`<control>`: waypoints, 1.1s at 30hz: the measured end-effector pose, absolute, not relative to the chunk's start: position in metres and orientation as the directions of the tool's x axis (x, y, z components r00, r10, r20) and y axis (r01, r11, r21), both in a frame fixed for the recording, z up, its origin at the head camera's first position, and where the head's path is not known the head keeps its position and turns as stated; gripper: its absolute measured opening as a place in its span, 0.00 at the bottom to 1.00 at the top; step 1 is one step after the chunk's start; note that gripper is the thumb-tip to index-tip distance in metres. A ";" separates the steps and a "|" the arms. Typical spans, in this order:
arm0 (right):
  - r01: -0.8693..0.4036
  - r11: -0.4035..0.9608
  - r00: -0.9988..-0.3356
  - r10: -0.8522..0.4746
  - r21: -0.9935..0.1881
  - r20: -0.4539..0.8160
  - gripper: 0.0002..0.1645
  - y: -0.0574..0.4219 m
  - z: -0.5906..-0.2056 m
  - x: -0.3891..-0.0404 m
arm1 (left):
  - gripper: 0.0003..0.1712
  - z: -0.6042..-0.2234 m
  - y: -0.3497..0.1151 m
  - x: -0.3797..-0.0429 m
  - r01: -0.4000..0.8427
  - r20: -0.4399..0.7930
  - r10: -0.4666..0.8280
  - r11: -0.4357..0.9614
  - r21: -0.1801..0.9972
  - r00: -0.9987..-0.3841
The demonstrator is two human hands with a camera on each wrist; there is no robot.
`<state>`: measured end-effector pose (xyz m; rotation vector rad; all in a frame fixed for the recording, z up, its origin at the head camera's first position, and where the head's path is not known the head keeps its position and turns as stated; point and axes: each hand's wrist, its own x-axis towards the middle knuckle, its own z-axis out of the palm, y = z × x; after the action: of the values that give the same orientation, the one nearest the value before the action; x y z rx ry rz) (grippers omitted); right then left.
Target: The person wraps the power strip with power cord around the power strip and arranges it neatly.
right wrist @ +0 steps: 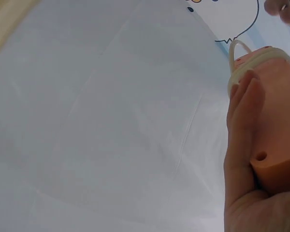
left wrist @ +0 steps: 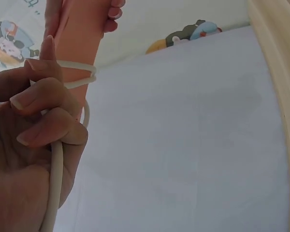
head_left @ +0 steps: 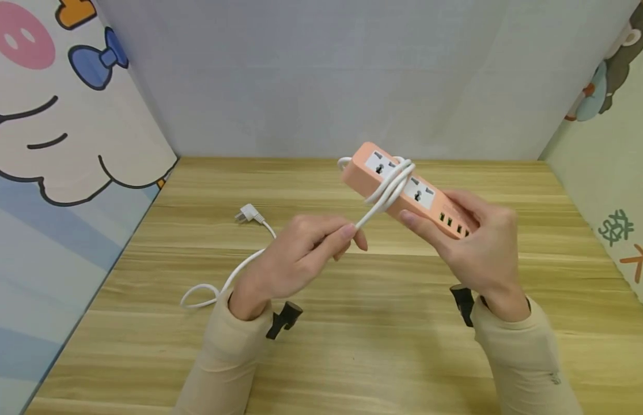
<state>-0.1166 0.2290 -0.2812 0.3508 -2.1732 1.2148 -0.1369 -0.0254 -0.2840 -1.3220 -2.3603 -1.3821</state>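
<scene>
An orange power strip (head_left: 359,180) with white socket panels and several USB ports is held up above the table, tilted. My right hand (head_left: 482,245) grips its USB end, thumb on the near side and fingers round the far side. White cord (head_left: 391,187) loops several times round the strip's middle. To the left, my left hand (head_left: 306,251) pinches the cord where it leaves the loops. In the left wrist view the cord (left wrist: 55,183) runs down through the curled fingers (left wrist: 53,128). Below the hands, the cord's plug (head_left: 247,214) lies on the table.
The loose cord end (head_left: 199,297) curls on the wooden table (head_left: 373,346) at the left. A pale grey wall (head_left: 352,75) stands behind, with cartoon-printed panels (head_left: 78,121) on both sides. Black wrist mounts (head_left: 286,319) stick out at both sleeves.
</scene>
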 end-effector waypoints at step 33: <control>-0.430 -0.024 -0.897 -0.102 -0.903 0.430 0.13 0.238 -0.274 -0.107 | 0.16 -0.304 -0.031 -0.163 0.626 0.320 0.679 0.263 0.734 -0.661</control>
<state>-0.1067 0.2385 -0.2736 0.5648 -2.0131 2.0147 -0.1629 -0.0312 -0.3040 -1.3158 -2.5433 -1.4304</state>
